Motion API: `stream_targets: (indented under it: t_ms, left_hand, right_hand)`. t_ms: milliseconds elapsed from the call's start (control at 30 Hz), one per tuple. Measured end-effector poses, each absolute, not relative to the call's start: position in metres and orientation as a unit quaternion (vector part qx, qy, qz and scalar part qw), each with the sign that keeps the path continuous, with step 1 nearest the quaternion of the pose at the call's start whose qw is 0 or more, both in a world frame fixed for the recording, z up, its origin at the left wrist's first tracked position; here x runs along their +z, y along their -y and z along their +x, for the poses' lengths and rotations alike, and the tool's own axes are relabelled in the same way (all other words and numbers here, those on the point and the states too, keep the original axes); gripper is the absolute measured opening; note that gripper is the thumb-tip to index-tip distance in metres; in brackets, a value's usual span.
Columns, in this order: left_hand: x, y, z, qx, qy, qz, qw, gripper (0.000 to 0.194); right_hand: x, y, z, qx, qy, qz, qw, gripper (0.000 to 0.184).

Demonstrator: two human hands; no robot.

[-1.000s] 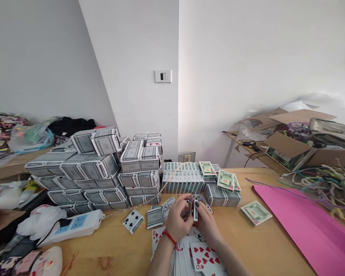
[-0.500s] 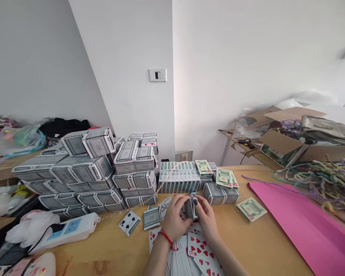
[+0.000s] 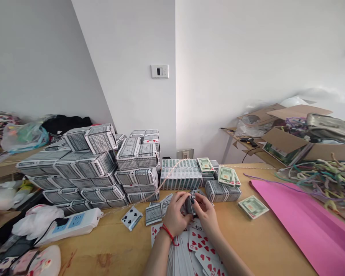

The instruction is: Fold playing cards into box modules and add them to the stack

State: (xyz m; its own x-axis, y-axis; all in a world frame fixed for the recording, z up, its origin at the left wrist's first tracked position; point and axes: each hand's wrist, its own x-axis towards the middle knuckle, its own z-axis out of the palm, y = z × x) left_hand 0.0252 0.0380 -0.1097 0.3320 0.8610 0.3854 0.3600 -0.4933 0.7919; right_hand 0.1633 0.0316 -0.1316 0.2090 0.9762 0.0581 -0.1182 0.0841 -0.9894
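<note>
My left hand (image 3: 176, 215), with a red string at the wrist, and my right hand (image 3: 206, 214) meet over the wooden table (image 3: 117, 249). Both are closed round a small stack of playing cards (image 3: 190, 204) held on edge between them. Under my forearms lie spread face-up cards, hearts among them (image 3: 202, 249). A spade card (image 3: 131, 218) and a patterned card pack (image 3: 153, 213) lie just left of my left hand.
A tall pile of grey-patterned card boxes (image 3: 94, 168) stands at the back left, with rows of green-backed packs (image 3: 181, 176) and a loose green pack (image 3: 253, 207) nearby. A white power strip (image 3: 70, 225) lies at left. A pink sheet (image 3: 304, 226), coloured cords and cardboard boxes fill the right.
Both hands have stayed together on the cards, squaring them slightly closer. The view has shifted a little; nothing else on the table moved.
</note>
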Motion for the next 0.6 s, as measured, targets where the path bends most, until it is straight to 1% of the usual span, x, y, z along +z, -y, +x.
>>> stream_targets:
  t_ms: [233, 433, 600]
  left_hand:
    - [-0.112, -0.038, 0.026, 0.416, -0.408, 0.767, 0.269, 0.063]
    - [-0.109, -0.035, 0.029, 0.412, -0.419, 0.78, 0.215, 0.06]
    - [-0.109, -0.034, 0.031, 0.406, -0.418, 0.788, 0.2, 0.057]
  right_hand:
    - [-0.128, -0.029, 0.162, 0.485, 0.427, -0.488, 0.587, 0.044]
    - [-0.122, -0.026, 0.16, 0.529, 0.433, -0.442, 0.581, 0.037]
    - [-0.123, -0.027, 0.159, 0.577, 0.392, -0.429, 0.574, 0.042]
